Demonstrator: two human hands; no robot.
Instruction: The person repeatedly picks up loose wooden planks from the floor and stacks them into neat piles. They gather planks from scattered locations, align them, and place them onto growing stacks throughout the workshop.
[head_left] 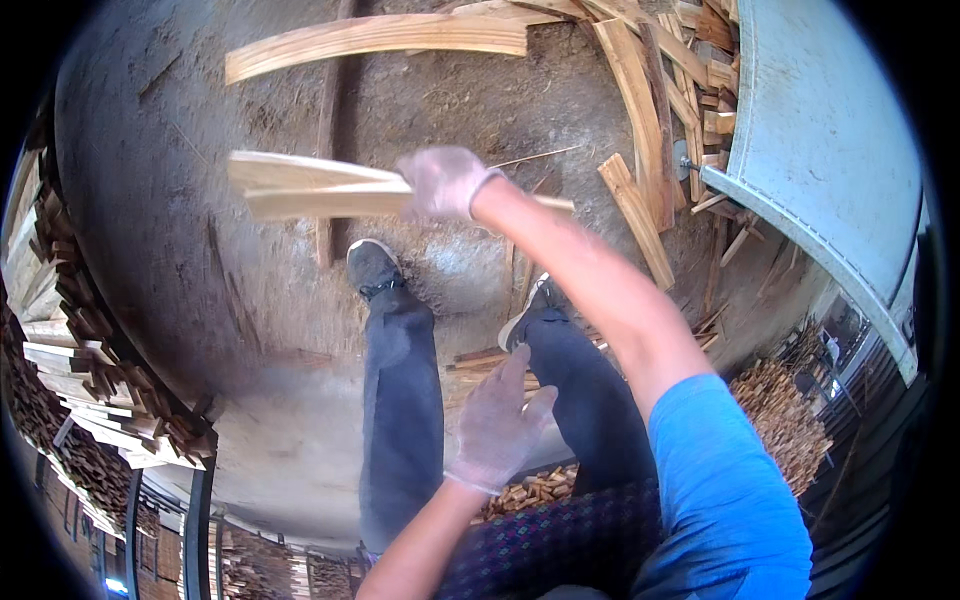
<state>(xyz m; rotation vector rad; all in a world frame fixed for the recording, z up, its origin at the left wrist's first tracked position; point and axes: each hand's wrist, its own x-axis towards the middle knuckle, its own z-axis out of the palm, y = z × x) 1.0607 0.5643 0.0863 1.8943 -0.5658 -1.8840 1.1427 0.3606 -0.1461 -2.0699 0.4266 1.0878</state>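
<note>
My right hand [440,183], in a thin pale glove and slightly blurred, reaches across in front of my shoes. Its fingers are wrapped round two light wooden boards [305,185], whose far ends spread apart toward the left. My left hand [500,420], gloved likewise, hangs over my lap between my legs. It holds nothing, and its thumb stands apart from the fingers. Beyond the held boards, a long wooden board [375,42] lies on the floor.
At the right, long boards [637,110] lie beside a pile of wood offcuts [718,75]. A pale blue metal panel [830,130] rises beyond them. Stacked wood [90,350] lines the left side. My shoes [375,265] rest on the dirty floor [270,300].
</note>
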